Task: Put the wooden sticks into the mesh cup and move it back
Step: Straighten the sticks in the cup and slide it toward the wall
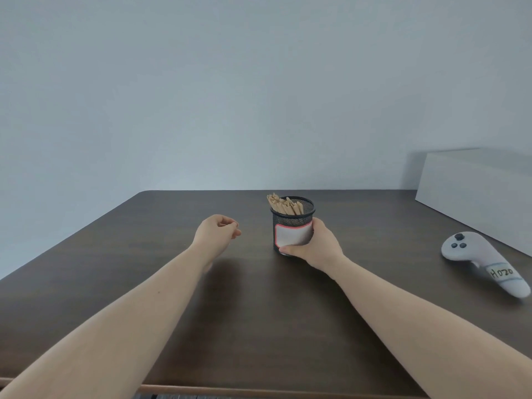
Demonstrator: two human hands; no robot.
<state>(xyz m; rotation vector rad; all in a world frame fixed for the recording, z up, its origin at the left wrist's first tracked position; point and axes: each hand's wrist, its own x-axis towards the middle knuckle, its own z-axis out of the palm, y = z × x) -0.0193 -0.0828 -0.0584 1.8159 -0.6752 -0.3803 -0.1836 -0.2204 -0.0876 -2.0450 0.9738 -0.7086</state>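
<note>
A black mesh cup with a white red-edged label stands upright on the dark table, toward the far side. Several wooden sticks stand inside it, leaning left above the rim. My right hand wraps the cup's lower right side, thumb across the front near the base. My left hand hovers to the left of the cup, apart from it, fingers loosely curled and holding nothing.
A white hand controller with a handwritten label lies on the table at the right. Behind it a white box stands at the far right corner. A pale wall rises past the table's far edge.
</note>
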